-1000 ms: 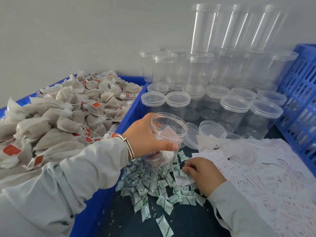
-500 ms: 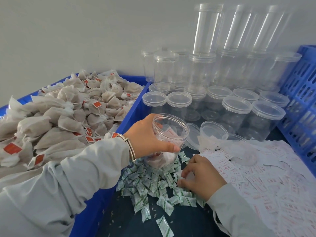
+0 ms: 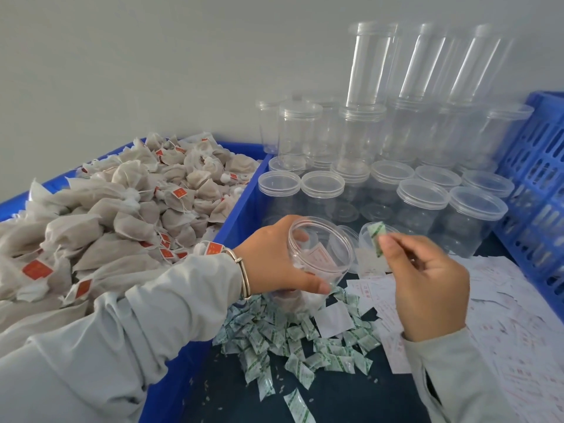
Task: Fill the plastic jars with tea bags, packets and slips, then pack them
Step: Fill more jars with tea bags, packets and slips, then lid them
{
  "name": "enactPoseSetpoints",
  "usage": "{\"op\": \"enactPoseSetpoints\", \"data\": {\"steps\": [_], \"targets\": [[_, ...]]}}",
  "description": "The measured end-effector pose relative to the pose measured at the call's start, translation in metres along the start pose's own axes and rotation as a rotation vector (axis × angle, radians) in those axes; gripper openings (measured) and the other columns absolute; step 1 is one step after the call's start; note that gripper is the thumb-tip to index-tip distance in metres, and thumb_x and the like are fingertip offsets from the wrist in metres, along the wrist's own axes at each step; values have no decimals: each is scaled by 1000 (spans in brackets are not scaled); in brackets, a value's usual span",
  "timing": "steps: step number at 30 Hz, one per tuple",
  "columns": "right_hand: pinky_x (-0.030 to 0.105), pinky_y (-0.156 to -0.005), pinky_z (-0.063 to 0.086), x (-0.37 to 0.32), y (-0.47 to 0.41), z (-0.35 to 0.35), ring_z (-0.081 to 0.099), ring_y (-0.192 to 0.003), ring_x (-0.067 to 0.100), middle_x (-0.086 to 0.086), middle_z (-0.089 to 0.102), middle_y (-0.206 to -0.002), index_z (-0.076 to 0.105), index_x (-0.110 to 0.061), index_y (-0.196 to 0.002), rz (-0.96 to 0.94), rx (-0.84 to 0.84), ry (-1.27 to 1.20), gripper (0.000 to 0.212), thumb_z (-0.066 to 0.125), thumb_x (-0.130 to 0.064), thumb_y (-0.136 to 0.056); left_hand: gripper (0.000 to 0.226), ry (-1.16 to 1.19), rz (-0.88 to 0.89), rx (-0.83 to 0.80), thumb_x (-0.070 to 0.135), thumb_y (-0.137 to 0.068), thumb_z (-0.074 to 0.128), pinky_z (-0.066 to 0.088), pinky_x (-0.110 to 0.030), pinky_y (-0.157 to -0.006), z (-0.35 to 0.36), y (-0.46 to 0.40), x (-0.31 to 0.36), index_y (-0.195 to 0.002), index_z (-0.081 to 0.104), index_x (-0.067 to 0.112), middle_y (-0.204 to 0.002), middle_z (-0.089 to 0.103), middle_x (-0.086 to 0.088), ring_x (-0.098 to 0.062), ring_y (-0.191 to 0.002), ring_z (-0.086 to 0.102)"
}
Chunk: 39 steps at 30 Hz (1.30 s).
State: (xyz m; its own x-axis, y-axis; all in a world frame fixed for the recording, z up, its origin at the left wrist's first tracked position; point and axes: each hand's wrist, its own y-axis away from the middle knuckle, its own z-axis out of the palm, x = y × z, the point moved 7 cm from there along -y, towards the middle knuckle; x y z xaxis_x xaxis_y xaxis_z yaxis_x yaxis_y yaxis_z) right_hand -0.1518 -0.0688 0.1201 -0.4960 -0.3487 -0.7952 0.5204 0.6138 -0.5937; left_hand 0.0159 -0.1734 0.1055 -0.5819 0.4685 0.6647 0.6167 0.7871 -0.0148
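Up close, a left hand (image 3: 276, 257) grips an open clear jar (image 3: 317, 257), tilted, fingers curled round its wall; a slip lies inside. Beside it, the right hand (image 3: 427, 279) pinches a small green-and-white packet (image 3: 377, 239) between thumb and fingertips, just beside the jar's mouth. Left, a blue bin (image 3: 241, 206) heaped with tea bags (image 3: 128, 209). Behind, stacked lidded jars (image 3: 421, 206). Below, loose packets (image 3: 293, 340) and white slips (image 3: 518, 346) on the dark worktop (image 3: 351, 401).
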Motion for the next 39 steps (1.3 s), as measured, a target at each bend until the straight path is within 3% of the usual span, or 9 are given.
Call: {"op": "enactPoseSetpoints", "data": {"steps": [4, 9, 17, 20, 22, 26, 30, 34, 39], "targets": [[5, -66, 43, -26, 0, 25, 58, -74, 7, -13, 64, -77, 71, -24, -90, -127, -129, 59, 8, 65, -24, -84, 101, 2, 13, 1, 59, -45, 81, 47, -27, -94, 1, 0, 1, -131, 36, 31, -123, 52, 11, -9, -113, 55], [11, -65, 42, -32, 0, 51, 54, -65, 7, 0, 64, -74, 77, -10, -87, -232, -252, 230, 7, 71, -12, -83, 93, -6, 44, 21, 46, -55, 87, 44, -27, -97, -1, 1, 5, -132, 38, 27, -122, 56, 12, -7, -114, 53], [10, -68, 40, -23, 0, 42, 50, -70, 6, -5, 57, -79, 76, -10, -88, -226, -151, 250, 14, 64, -17, -84, 95, -41, 25, 3, 51, -54, 84, 43, -35, -101, 0, 0, 2, -132, 35, 30, -128, 52, 9, -12, -119, 52], [14, -69, 42, -8, -7, 31, 50, -70, 5, -6, 53, -75, 73, -16, -94, -74, -109, 270, 12, 70, -11, -83, 95, -13, 33, 17, 52, -53, 84, 43, -29, -98, -1, 0, 1, -132, 34, 31, -125, 51, 11, -9, -117, 52], [8, -59, 39, 8, -9, 32, 49, -58, 3, -4, 52, -65, 67, -24, -98, 119, -200, 199, 14, 67, -20, -85, 95, 13, 51, 35, 51, -52, 85, 45, -27, -96, -2, 1, 2, -130, 35, 32, -123, 51, 13, -7, -116, 52], [19, -54, 39, 26, -2, 43, 49, -43, -1, -7, 57, -50, 65, -24, -105, 406, -386, 31, 19, 61, -34, -89, 97, 50, 102, 65, 52, -49, 84, 44, -25, -96, -4, 2, 7, -130, 35, 32, -122, 53, 12, -4, -115, 53], [14, -44, 37, 18, -7, 43, 44, -37, 1, -5, 54, -43, 70, -15, -83, 365, -436, 114, 16, 57, -22, -90, 103, 69, 124, 38, 63, -41, 80, 42, -26, -100, -4, 3, 10, -129, 35, 36, -123, 53, 14, -2, -116, 53], [30, -48, 37, 3, -15, 36, 38, -39, 9, 12, 52, -46, 56, 0, -57, 240, -399, 203, 35, 55, -15, -89, 101, 178, 136, 11, 85, -33, 66, 42, -20, -99, -3, 4, 11, -121, 27, 54, -126, 50, 20, 4, -118, 50], [30, -51, 40, 0, -28, 10, 41, -39, 8, 7, 55, -45, 62, 0, -60, 227, -316, 187, 33, 53, -12, -90, 104, 338, 110, 4, 82, -63, 53, 45, -32, -101, -2, 2, 7, -144, 27, 24, -139, 47, 5, -8, -123, 50]]}}
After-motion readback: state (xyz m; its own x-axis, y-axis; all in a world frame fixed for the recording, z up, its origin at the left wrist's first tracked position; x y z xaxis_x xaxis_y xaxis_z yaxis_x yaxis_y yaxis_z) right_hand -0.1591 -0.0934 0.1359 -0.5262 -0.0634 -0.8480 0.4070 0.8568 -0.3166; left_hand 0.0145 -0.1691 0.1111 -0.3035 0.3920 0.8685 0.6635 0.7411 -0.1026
